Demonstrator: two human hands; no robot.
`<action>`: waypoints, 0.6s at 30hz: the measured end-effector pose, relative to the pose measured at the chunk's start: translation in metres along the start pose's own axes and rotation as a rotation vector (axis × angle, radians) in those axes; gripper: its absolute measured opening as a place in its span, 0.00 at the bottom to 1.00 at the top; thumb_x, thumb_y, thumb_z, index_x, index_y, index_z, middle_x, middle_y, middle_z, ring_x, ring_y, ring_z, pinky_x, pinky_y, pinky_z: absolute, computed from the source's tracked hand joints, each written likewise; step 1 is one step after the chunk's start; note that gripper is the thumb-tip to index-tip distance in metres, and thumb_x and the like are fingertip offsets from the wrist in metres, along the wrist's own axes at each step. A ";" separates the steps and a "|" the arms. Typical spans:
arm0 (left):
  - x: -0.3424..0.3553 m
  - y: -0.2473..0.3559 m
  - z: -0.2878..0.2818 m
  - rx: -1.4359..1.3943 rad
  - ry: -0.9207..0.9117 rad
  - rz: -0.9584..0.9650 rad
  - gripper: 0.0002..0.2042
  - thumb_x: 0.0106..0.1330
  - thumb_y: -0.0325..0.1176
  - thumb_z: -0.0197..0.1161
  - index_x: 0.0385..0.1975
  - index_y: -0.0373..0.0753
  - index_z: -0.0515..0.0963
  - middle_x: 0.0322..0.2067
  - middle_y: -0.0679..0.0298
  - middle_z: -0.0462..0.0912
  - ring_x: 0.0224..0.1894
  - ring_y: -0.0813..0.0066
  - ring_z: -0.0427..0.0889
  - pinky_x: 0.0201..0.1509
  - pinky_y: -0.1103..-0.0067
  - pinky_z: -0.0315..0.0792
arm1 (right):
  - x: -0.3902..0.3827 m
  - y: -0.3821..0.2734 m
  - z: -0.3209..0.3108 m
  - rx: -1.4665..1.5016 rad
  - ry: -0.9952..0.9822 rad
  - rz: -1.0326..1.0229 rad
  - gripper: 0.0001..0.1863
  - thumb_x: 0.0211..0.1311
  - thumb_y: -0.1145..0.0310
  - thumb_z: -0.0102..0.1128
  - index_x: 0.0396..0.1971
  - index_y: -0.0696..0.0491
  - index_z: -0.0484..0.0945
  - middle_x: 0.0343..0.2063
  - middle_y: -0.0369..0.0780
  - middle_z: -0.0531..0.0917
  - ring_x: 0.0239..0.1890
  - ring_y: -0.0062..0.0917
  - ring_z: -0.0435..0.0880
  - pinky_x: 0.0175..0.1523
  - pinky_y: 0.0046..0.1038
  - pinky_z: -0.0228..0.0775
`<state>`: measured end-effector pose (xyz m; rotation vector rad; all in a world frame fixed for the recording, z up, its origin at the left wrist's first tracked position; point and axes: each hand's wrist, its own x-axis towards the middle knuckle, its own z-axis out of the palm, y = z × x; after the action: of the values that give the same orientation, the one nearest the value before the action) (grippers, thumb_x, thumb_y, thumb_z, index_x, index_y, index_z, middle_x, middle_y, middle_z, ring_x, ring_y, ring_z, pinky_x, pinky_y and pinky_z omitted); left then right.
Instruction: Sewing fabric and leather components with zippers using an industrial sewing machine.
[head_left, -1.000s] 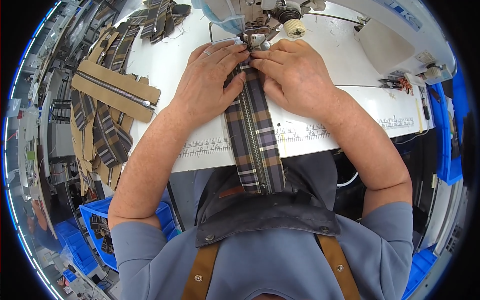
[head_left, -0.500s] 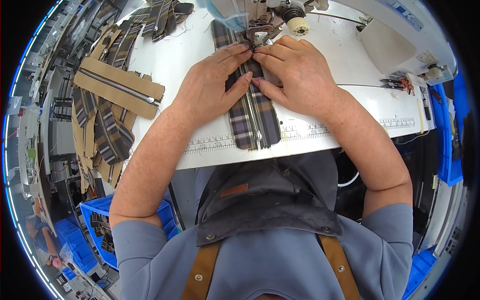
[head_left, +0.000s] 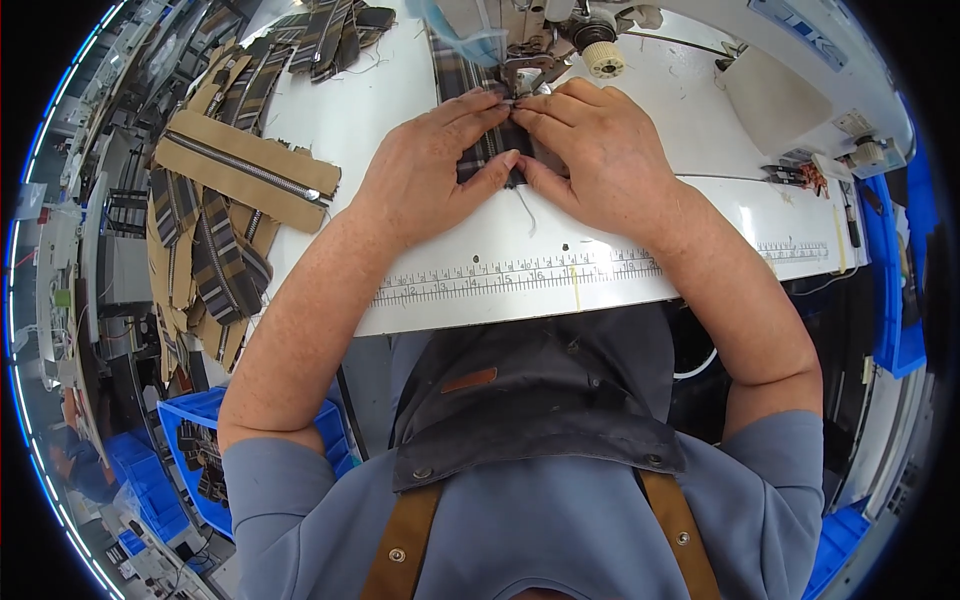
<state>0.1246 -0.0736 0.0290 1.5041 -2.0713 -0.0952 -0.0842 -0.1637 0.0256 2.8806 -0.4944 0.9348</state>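
Both your left hand [head_left: 425, 170] and right hand [head_left: 600, 155], unclenched, press plaid fabric [head_left: 460, 80] onto a white, ruler-marked table [head_left: 420, 312] near blue bins [head_left: 338, 438].

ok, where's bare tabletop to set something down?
White table: left, between zipper pile and left hand; right, mostly bare between right hand and sewing machine; front, along ruler markings. Crowded: the pile itself, and where both hands touch the plaid strip.

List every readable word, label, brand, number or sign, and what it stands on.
Sewing machine, name panel: large letters, not copied here.
Same machine, small label: too small to read.
Table, ruler scale: dark numerals, readable in part, not copied here.
Plaid strip: no text visible.
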 end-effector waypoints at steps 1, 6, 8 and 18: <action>0.000 0.000 0.000 -0.009 0.007 -0.001 0.20 0.69 0.38 0.68 0.57 0.33 0.82 0.60 0.50 0.83 0.62 0.53 0.83 0.67 0.68 0.76 | 0.000 0.000 0.000 0.002 -0.002 0.001 0.19 0.57 0.58 0.69 0.43 0.58 0.87 0.40 0.38 0.88 0.45 0.29 0.84 0.48 0.33 0.75; 0.001 -0.004 0.001 0.003 0.006 0.005 0.20 0.69 0.36 0.67 0.57 0.34 0.82 0.60 0.50 0.83 0.62 0.54 0.83 0.67 0.68 0.76 | 0.000 -0.002 -0.001 -0.010 -0.007 0.009 0.19 0.59 0.58 0.69 0.43 0.58 0.87 0.40 0.38 0.88 0.46 0.29 0.83 0.48 0.33 0.75; 0.002 -0.005 0.002 0.006 0.006 0.004 0.19 0.69 0.36 0.67 0.57 0.34 0.83 0.60 0.50 0.83 0.62 0.55 0.83 0.66 0.67 0.76 | 0.000 -0.002 -0.001 -0.015 -0.012 0.017 0.19 0.59 0.58 0.69 0.43 0.58 0.87 0.40 0.38 0.88 0.46 0.29 0.83 0.48 0.33 0.75; 0.034 -0.040 -0.008 0.084 -0.007 0.072 0.15 0.69 0.34 0.69 0.52 0.35 0.85 0.51 0.51 0.87 0.52 0.54 0.87 0.57 0.69 0.81 | 0.001 -0.001 -0.001 0.007 -0.019 0.017 0.19 0.60 0.58 0.69 0.43 0.56 0.88 0.40 0.38 0.87 0.46 0.29 0.83 0.48 0.34 0.76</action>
<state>0.1560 -0.1163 0.0346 1.4777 -2.1568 0.0145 -0.0832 -0.1627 0.0268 2.8987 -0.5185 0.9134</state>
